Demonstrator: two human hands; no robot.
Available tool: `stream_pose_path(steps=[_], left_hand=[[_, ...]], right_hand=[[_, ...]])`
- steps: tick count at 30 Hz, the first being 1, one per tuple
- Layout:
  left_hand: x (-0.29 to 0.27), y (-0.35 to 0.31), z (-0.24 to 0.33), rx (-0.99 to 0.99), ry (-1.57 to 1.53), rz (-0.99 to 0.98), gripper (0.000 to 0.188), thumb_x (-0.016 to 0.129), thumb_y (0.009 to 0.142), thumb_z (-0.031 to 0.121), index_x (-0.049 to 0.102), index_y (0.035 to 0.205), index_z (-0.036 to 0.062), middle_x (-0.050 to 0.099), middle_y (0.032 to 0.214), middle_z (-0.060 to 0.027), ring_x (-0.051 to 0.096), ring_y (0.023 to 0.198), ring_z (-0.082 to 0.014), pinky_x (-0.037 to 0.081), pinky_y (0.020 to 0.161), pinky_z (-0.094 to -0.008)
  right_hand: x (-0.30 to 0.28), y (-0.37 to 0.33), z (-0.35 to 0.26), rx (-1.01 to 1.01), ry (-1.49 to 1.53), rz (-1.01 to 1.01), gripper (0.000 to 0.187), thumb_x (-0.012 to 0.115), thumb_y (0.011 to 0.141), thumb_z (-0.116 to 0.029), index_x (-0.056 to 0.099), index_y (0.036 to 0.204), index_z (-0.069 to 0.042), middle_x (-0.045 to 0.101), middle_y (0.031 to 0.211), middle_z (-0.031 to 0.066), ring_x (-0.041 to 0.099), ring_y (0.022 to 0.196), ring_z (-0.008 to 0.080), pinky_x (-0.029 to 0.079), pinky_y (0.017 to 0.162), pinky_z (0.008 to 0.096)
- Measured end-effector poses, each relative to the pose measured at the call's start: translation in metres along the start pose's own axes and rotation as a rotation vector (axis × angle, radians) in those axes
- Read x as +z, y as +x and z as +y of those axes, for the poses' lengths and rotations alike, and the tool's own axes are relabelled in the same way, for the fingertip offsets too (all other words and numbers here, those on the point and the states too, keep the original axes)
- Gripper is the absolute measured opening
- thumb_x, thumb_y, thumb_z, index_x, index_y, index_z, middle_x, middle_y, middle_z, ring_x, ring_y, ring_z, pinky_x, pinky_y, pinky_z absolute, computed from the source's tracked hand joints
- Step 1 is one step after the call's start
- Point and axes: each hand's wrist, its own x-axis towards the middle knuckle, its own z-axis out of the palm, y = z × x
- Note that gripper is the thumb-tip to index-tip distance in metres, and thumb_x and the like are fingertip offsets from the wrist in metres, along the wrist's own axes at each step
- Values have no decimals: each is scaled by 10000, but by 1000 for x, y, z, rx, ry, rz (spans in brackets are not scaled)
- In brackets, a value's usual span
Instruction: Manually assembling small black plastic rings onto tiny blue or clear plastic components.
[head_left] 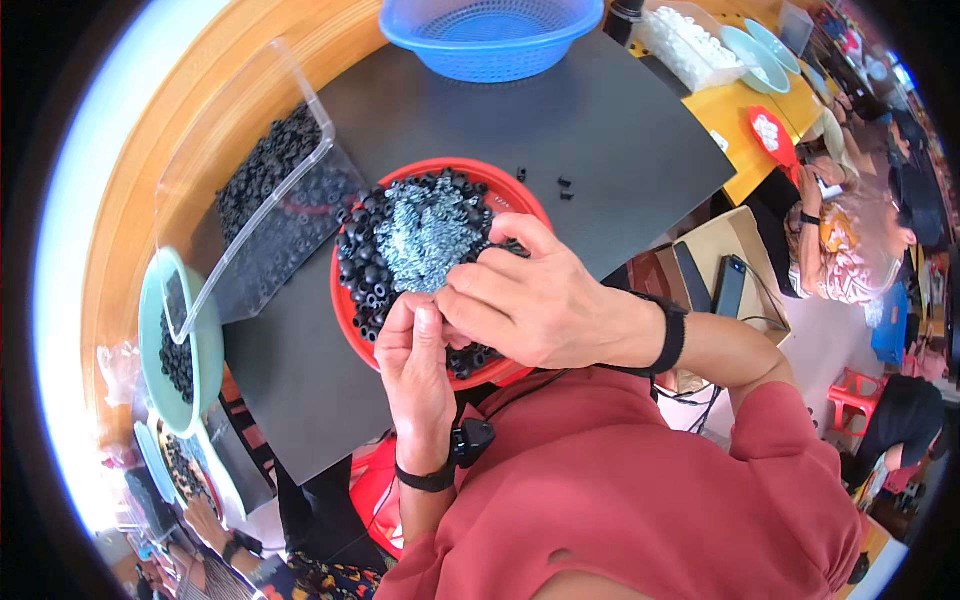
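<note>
Both my hands meet over the near part of a round red basin [540,205]. The basin is full of small black plastic parts [365,265], with a heap of silvery metal springs or screws [425,235] on top; their exact kind is too small to tell. My left hand [415,355] is closed in a pinch, its fingertips against those of my right hand. My right hand [530,305] is also closed, fingers bent, palm down. Whatever sits between the fingertips is hidden. Black shows beside the right index finger, but I cannot tell whether it is held.
A clear plastic bin [270,225] of black parts leans at left, above a pale green bowl [207,365] with more. A blue basket [490,45] stands at the far edge. Loose black pieces [566,188] lie on the dark table [640,130]. Other people work at both sides.
</note>
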Motion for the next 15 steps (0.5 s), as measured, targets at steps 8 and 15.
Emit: stream_pose_path(steps=[8,15], left_hand=[[6,-2,-2,51,115,-6,189,575,954,99,599,1099,-21,638,875,-30,541,732,-71,445,681,-222],[-3,0,-1,-51,-63,-3,178,581,944,81,603,1106,10,668,932,-77,592,770,-94,469,713,-220]], right_hand=[[7,-11,2,4,-86,189,173,610,765,-159,656,881,-40,531,760,19,534,701,168,410,829,398],[-16,-12,46,345,235,-175,178,672,846,-207,669,995,-110,638,866,23,606,845,190,404,798,350]])
